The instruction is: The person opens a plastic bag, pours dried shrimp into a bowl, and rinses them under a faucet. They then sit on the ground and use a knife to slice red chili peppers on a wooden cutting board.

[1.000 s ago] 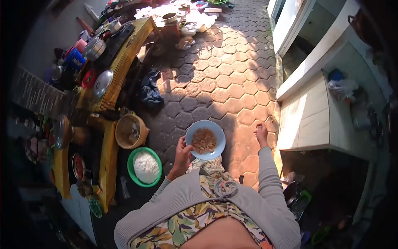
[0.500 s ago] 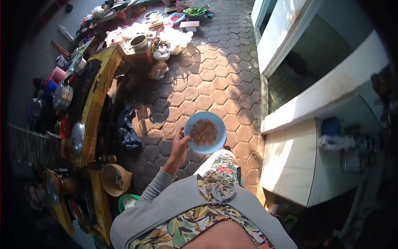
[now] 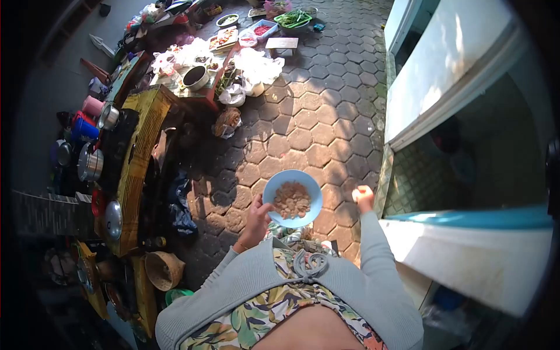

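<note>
A light blue bowl [image 3: 315, 200] with brown pieces of food [image 3: 292, 199] in it is held up in front of my body. My left hand [image 3: 257, 220] grips its left rim, the thumb over the edge. To the right of the bowl, apart from it, my right hand [image 3: 363, 196] is raised with its fingers curled in. What it holds, if anything, is too small to make out.
Hexagonal paving [image 3: 303, 119] lies ahead. Along the left stand a wooden bench [image 3: 135, 146], metal pots [image 3: 90, 163] and a woven basket [image 3: 164, 270]. A cluttered low table [image 3: 211, 99] is further off. An open doorway and white door [image 3: 431, 70] are on the right.
My right hand has come into view on the right. The bowl sits slightly lower in the view, still in my left hand. The doorway on the right looks nearer.
</note>
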Tool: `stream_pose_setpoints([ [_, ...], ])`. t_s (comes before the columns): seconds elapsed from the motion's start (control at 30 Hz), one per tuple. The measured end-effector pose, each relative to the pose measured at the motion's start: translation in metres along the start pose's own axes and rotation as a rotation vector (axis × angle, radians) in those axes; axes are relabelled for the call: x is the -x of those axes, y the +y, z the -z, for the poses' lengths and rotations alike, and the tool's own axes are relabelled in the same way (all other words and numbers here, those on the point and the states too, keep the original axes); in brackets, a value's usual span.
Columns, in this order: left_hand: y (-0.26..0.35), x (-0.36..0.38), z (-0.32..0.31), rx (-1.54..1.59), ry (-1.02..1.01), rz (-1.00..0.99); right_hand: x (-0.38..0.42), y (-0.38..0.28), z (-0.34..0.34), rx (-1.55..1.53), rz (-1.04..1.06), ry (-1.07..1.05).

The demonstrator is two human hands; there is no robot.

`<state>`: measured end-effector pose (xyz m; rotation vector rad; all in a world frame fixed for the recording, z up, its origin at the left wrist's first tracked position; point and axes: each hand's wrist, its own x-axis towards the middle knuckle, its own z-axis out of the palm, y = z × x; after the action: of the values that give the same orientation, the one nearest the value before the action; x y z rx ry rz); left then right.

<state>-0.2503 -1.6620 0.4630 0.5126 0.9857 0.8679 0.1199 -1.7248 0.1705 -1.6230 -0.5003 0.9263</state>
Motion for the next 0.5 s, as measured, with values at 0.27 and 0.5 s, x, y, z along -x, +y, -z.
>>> stream_pose_setpoints([
  [0.27,0.035,-0.205,-0.037,0.088,0.099,0.019,-0.197,-0.126,-0.097,0.327,0.161,-0.063],
  [0.5,0.123,-0.397,-0.164,0.136,0.005,0.07,-0.189,0.168,0.133,0.568,-0.761,-0.013],
])
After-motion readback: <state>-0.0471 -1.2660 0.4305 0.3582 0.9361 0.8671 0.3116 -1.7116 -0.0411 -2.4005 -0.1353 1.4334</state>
